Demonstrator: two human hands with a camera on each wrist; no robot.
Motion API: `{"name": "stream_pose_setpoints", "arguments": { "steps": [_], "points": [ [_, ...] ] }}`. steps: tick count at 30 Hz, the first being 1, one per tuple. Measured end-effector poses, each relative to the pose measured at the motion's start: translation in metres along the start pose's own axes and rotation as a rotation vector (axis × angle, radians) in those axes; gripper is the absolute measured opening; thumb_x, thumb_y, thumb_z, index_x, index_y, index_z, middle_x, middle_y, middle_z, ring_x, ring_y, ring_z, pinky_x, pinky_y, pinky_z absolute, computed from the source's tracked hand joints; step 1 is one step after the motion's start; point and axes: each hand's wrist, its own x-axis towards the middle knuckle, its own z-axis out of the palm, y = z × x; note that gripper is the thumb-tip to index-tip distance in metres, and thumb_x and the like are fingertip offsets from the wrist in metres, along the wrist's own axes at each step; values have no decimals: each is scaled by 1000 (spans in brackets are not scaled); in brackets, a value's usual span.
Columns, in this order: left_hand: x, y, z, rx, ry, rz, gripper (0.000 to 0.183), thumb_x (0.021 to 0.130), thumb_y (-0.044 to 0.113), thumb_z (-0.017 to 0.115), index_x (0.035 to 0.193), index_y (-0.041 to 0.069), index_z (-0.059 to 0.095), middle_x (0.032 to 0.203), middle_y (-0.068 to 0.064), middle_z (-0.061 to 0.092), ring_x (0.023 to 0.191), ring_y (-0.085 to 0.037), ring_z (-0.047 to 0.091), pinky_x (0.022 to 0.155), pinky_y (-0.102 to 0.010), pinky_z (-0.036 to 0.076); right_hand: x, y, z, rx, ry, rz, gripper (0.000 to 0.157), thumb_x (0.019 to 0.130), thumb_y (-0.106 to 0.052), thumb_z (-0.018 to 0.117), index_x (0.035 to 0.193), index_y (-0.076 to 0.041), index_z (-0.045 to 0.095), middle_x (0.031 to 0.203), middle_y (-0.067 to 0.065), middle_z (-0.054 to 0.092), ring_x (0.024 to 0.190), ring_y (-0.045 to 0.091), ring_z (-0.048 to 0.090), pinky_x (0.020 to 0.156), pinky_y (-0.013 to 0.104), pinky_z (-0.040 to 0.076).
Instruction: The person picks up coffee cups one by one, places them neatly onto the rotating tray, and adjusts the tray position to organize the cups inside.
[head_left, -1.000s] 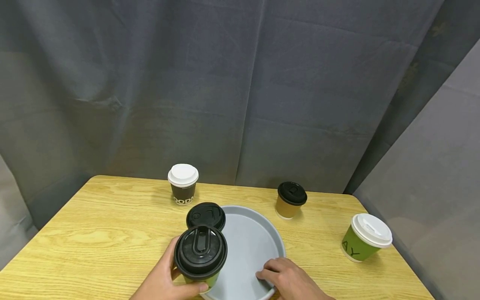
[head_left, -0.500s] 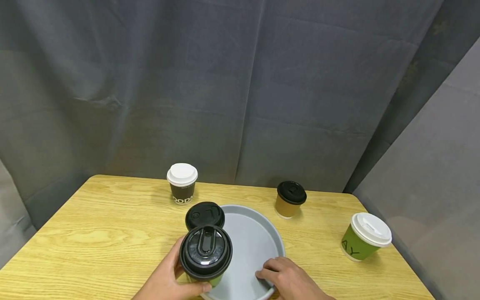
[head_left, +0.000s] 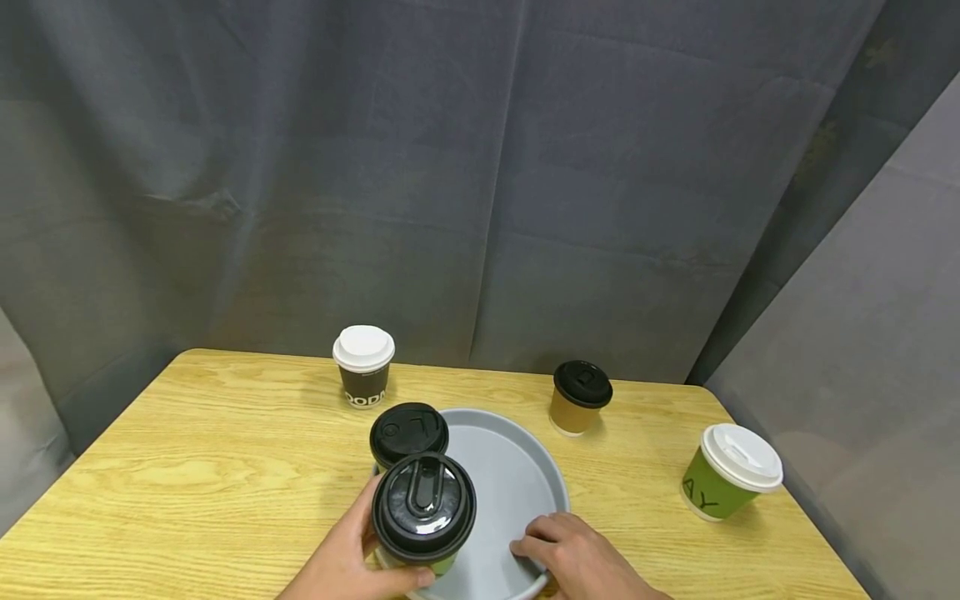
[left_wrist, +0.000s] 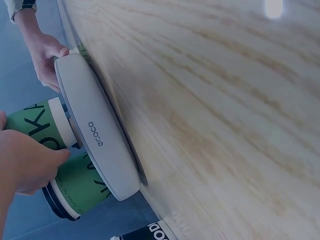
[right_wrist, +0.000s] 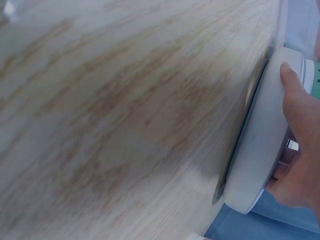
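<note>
1 tray [head_left: 513, 475], in from bench [head_left: 225, 483] L edge, gripped by R hand [head_left: 581, 557]; L hand [head_left: 347, 552] grips green cup [head_left: 425, 510], now farther over tray.

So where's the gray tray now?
In the head view, the gray tray sits bottom centre on the table, right hand gripping its right rim, left hand holding a black-lidded cup over its left side.
</note>
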Motion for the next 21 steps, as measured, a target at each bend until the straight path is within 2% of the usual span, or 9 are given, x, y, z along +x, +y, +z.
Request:
{"name": "stream_pose_setpoints", "arguments": {
  "steps": [15,21],
  "points": [
    [2,-13,2,10,-40,113,79,78,0,82,145,5,41,136,-12,57,123,-19,55,102,-28,42,0,0,0,-2,-4,7,54,80,-66,70,114,-24,73,106,-12,61,94,8,56,85,34,55],
    [3,-15,3,8,-40,94,79,78,0,82,145,3,40,135,-12,58,121,-18,56,100,-29,43,-1,2,1,-18,30,-32,51,81,-63,71,113,-23,73,104,-12,61,93,8,56,83,34,55]
  ]
}}
